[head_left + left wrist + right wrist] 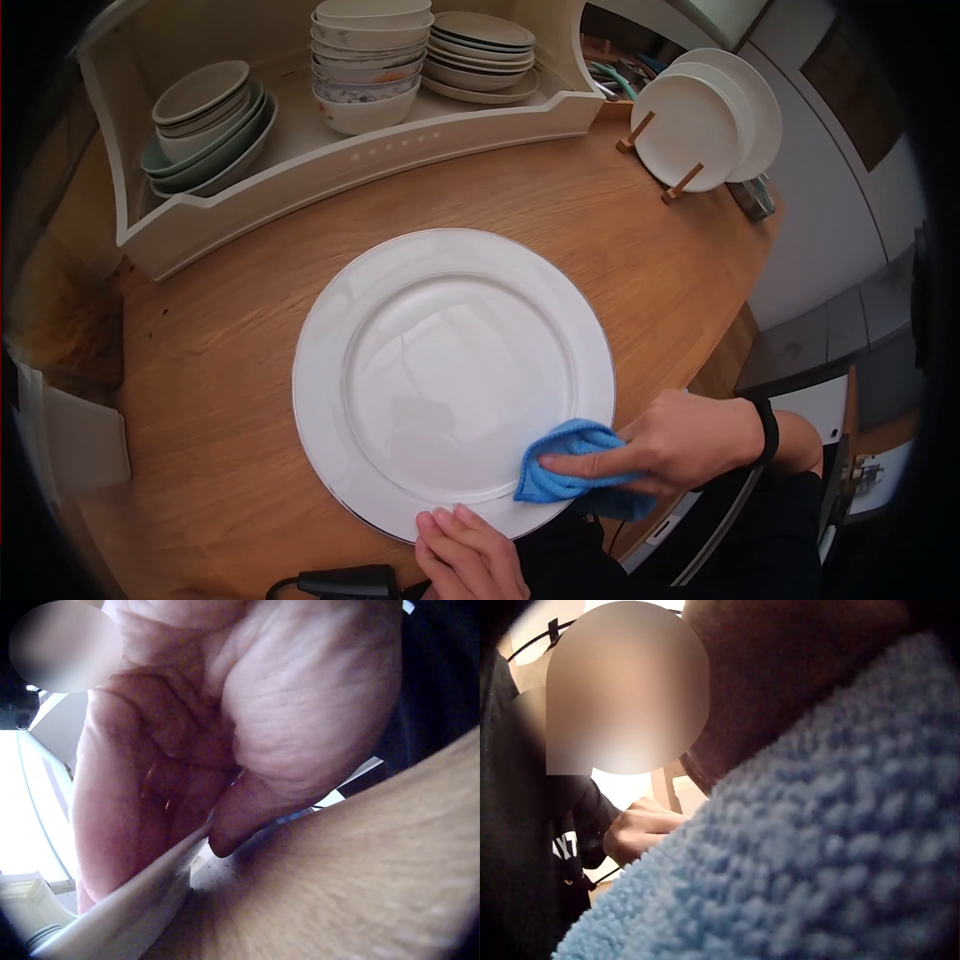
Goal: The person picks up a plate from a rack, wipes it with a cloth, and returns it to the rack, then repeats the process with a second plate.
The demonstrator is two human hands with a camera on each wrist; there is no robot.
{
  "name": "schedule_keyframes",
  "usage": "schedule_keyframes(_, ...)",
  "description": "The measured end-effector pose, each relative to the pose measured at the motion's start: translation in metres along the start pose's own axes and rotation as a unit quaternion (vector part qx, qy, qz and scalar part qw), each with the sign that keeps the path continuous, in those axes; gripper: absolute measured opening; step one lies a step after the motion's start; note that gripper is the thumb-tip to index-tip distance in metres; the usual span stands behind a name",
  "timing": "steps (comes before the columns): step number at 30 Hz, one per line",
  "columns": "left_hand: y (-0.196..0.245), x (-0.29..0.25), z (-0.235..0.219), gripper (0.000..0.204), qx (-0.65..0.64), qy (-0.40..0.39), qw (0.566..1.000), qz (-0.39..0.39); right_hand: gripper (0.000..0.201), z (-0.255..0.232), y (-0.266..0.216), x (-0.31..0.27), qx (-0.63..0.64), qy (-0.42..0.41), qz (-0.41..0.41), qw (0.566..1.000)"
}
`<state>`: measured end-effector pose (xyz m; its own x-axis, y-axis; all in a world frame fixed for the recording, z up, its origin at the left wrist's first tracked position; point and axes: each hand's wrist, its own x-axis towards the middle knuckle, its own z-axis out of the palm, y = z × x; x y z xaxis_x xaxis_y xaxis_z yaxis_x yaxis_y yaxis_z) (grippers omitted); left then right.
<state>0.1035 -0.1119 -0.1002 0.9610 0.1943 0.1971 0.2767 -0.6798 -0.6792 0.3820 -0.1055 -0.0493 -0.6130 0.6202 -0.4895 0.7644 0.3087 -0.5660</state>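
Note:
A large white dinner plate (455, 365) with a thin dark edge lies in the middle of the wooden countertop in the head view. At its near rim my left hand (470, 560) pinches the edge, fingers on top. The left wrist view shows the thumb (240, 814) of that hand under the plate's rim (139, 904), which is tilted up from the wood there. My right hand (660, 440) grips a blue cloth (565, 455) and presses it on the plate's lower right rim, index finger extended over it. Close up, the cloth's fuzzy weave (780, 870) fills much of the right wrist view.
Along the back stands a cream dish rack (380, 150) with stacked bowls (367, 70) and small plates (480, 60). White plates (690, 130) stand upright in a wooden holder at the back right. A black object with a cable (345, 582) lies at the near edge.

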Motion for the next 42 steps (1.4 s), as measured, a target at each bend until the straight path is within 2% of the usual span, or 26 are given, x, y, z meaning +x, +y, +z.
schedule_keyframes(6,-0.003,0.0,0.004,0.012,0.02,0.014,1.0,0.011,0.068,0.015,-0.014,0.019,-0.024,0.011,-0.089,0.996)
schedule_keyframes(9,-0.004,0.001,0.006,0.012,0.021,0.021,0.999,0.011,0.067,0.004,-0.013,0.02,-0.036,0.008,-0.075,0.996)
schedule_keyframes(11,-0.007,0.001,0.006,0.012,0.016,0.029,0.999,0.02,0.071,-0.005,-0.003,0.014,-0.036,-0.027,-0.021,0.999)
schedule_keyframes(12,-0.006,0.001,0.006,0.012,0.015,0.028,0.999,0.018,0.071,-0.009,0.003,0.011,-0.036,-0.029,-0.022,0.999)
schedule_keyframes(14,-0.006,0.001,0.007,0.013,0.019,0.032,0.999,0.019,0.071,-0.018,0.016,0.007,-0.027,0.038,-0.014,0.999)
schedule_keyframes(15,-0.006,0.002,0.008,0.013,0.019,0.033,0.999,0.019,0.067,-0.024,0.017,0.007,-0.029,0.046,0.015,0.998)
schedule_keyframes(18,-0.006,0.002,0.01,0.013,0.034,0.04,0.998,0.037,0.06,-0.037,0.024,0.011,-0.053,0.074,0.019,0.996)
schedule_keyframes(19,-0.005,0.002,0.01,0.014,0.046,0.044,0.997,0.044,0.055,-0.045,0.022,0.014,-0.067,0.074,0.051,0.994)
schedule_keyframes(24,-0.003,0.0,0.012,0.013,0.056,0.049,0.996,0.05,0.049,-0.084,0.048,0.036,-0.02,0.08,0.051,0.995)
schedule_keyframes(28,-0.006,-0.002,0.01,0.015,0.059,0.031,0.994,0.082,0.043,-0.112,0.059,0.07,-0.029,0.056,-0.003,0.998)
schedule_keyframes(30,-0.007,-0.003,0.01,0.016,0.063,0.02,0.994,0.092,0.043,-0.125,0.058,0.092,-0.072,0.066,-0.041,0.994)
schedule_keyframes(34,-0.003,-0.005,0.013,0.016,0.069,0.03,0.994,0.086,0.042,-0.131,0.063,0.136,-0.076,0.136,-0.158,0.975)
schedule_keyframes(40,-0.001,-0.006,0.014,0.016,0.071,0.036,0.994,0.081,0.034,-0.122,0.015,0.169,-0.152,0.13,-0.141,0.97)
schedule_keyframes(41,-0.002,-0.006,0.014,0.016,0.068,0.037,0.993,0.085,0.033,-0.118,0.017,0.181,-0.119,0.14,-0.207,0.961)
schedule_keyframes(42,-0.002,-0.007,0.013,0.016,0.069,0.036,0.993,0.086,0.033,-0.116,0.016,0.185,-0.119,0.141,-0.208,0.961)
